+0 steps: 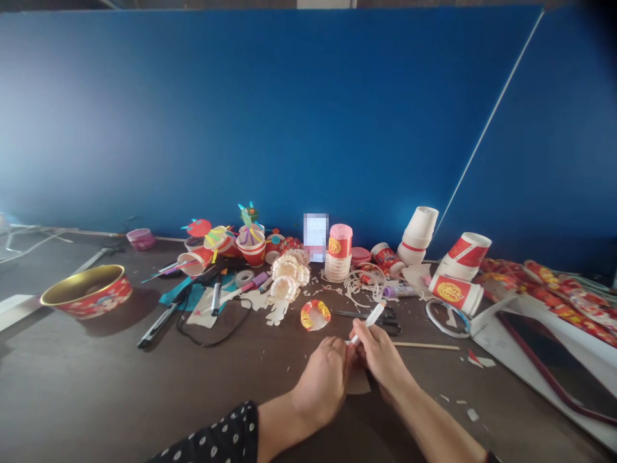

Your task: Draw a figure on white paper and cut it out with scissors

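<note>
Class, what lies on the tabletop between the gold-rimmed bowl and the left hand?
In the head view, a long black-and-silver tool nearer the bowl, then thin black cord, then mostly bare tabletop up to the left hand.

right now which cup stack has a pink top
The upright stack left of the white stack. Its top is pink, while the white stack and the tilted red-and-white stack farther right show none on top.

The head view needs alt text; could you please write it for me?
The right hand holds a white, pen-like stick close beside the left hand, above a dark table strewn with paper cups, scissors and scraps before a blue partition.
</note>
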### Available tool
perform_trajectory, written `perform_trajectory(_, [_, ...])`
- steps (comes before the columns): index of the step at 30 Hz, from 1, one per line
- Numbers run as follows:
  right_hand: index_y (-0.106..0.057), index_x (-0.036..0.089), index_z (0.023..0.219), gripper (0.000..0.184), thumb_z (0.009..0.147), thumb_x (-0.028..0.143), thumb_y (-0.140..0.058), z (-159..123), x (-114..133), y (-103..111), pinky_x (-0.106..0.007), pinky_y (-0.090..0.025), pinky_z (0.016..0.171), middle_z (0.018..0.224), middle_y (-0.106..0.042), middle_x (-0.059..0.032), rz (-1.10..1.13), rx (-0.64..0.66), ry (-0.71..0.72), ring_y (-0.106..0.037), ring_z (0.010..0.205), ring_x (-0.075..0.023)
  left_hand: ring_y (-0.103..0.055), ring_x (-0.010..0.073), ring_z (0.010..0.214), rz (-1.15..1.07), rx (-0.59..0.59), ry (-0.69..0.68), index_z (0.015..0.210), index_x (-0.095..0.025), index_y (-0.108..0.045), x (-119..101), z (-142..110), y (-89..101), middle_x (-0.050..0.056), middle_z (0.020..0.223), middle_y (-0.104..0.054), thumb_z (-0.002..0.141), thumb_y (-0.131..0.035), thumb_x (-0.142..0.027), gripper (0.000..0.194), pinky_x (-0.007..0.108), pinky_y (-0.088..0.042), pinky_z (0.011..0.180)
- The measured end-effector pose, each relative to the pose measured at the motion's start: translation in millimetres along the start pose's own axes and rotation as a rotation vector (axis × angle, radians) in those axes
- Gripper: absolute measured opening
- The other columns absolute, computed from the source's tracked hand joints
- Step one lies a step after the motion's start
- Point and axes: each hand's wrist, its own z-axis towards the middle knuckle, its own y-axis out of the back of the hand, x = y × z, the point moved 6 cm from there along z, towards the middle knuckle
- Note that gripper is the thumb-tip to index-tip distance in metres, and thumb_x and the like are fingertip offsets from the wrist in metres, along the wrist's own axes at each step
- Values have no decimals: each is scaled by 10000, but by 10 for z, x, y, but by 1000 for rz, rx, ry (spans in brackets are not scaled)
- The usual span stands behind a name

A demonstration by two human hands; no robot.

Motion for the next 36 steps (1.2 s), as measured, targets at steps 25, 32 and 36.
perform_trajectory(25, [-490,165,587,333,707,455,-602,-94,169,-66,-224,-315,470,520,-424,45,55,122,132,-383,486,-104,-531,175,692,-188,-38,81,826,-157,-462,46,0,51,81,771,-566,885,-249,-265,245,282,-394,620])
perform_trajectory(32, [-446,185,620,349,751,499,-523,-94,206,-69,-223,-309,439,497,-397,55,-8,114,176,-383,453,-107,-530,175,670,-187,-39,116,767,-163,-459,110,-2,14,74,727,-561,881,-261,-265,251,293,-408,616])
perform_trajectory(36, [-503,167,611,329,741,466,-551,-95,252,-47,-241,-369,514,555,-482,19,-96,72,237,-452,537,-136,-545,204,806,-226,-42,64,893,-144,-493,83,-16,12,111,856,-585,876,-269,-236,243,334,-429,715])
